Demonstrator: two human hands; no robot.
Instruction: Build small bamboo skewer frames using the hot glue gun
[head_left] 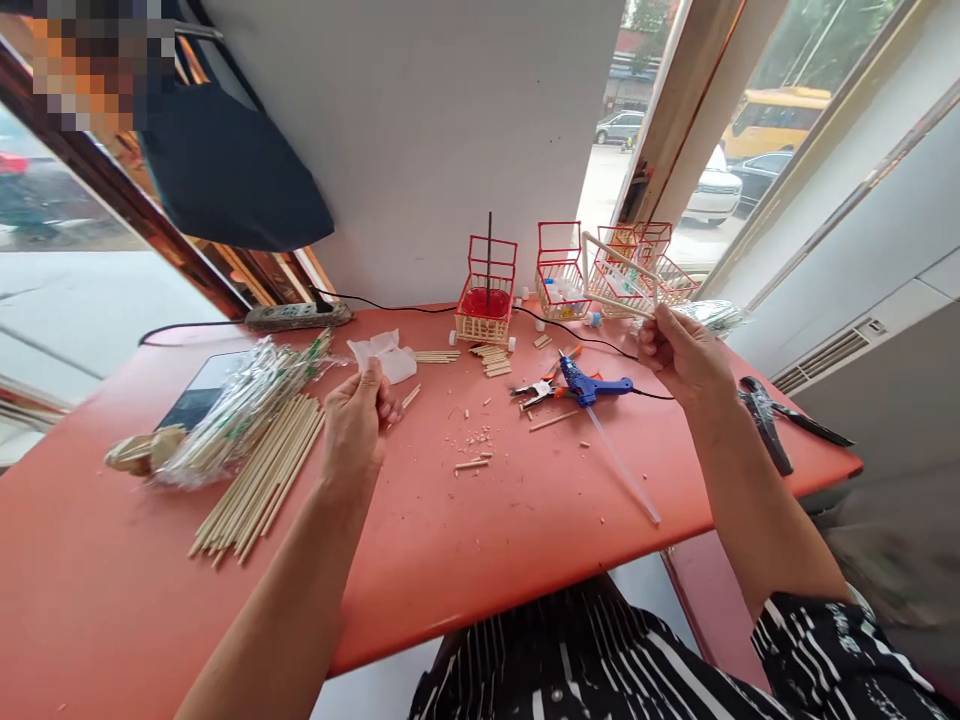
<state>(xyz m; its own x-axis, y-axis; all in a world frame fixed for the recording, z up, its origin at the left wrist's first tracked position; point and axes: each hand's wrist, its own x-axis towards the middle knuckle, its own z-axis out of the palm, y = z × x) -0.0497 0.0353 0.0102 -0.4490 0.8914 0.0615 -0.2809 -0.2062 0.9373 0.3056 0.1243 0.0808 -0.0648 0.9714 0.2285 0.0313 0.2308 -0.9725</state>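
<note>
My right hand (686, 355) pinches the lower corner of a four-sided frame of thin wooden sticks (621, 256), held up above the table. Over the table's left half, my left hand (356, 420) is closed, thumb against curled fingers; whatever it may hold is hidden. Just behind it is a crumpled white sheet (386, 355); whether they touch, I cannot tell. Between my hands lie a blue glue gun (592, 385) with a long clear glue stick (622, 465), pliers (534, 392) and short cut stick pieces (471, 464).
Loose wooden sticks (262, 480) and a plastic-wrapped bundle (244, 410) lie left. Small stick-built carts with red trim (486, 328) stand along the back. A power strip (296, 315) sits by the wall, a black-handled tool (772, 420) at the right edge. A dark cord crosses the back.
</note>
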